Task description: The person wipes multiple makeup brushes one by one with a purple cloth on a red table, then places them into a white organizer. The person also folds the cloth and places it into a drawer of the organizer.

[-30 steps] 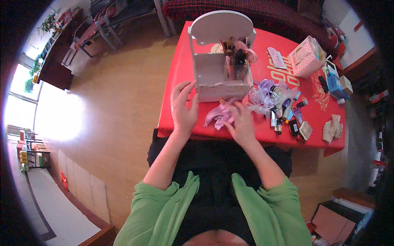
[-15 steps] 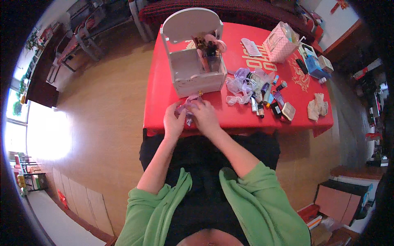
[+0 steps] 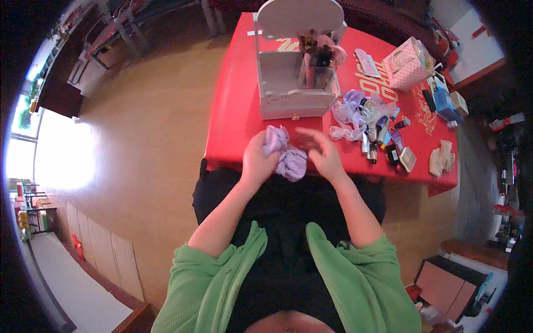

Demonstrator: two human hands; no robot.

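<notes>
A bunched lilac cloth (image 3: 291, 164) is gripped in my left hand (image 3: 259, 162), just over the front edge of the red-covered table (image 3: 233, 122). Part of it sticks up past my fingers and the rest hangs toward my lap. On its other side, my right hand (image 3: 326, 157) is open with its fingers apart; whether its thumb touches the cloth I cannot tell. Beyond both hands stands a white cosmetics organizer (image 3: 291, 105) with a rounded back panel and a front drawer with a gold knob. Makeup brushes (image 3: 316, 53) stand upright in its right part.
Right of the organizer lie sheer lilac fabric (image 3: 350, 111), several small tubes and bottles (image 3: 377, 139) and a square compact (image 3: 407, 160). A beige cloth (image 3: 442, 159) rests near the right corner. Farther back are a pink checked bag (image 3: 408, 65) and a blue box (image 3: 443, 102).
My hands have moved apart, and my right hand has opened away from the cloth. The lilac cloth now shows as a larger bundle. The whole view has shifted, with the table lying farther right.
</notes>
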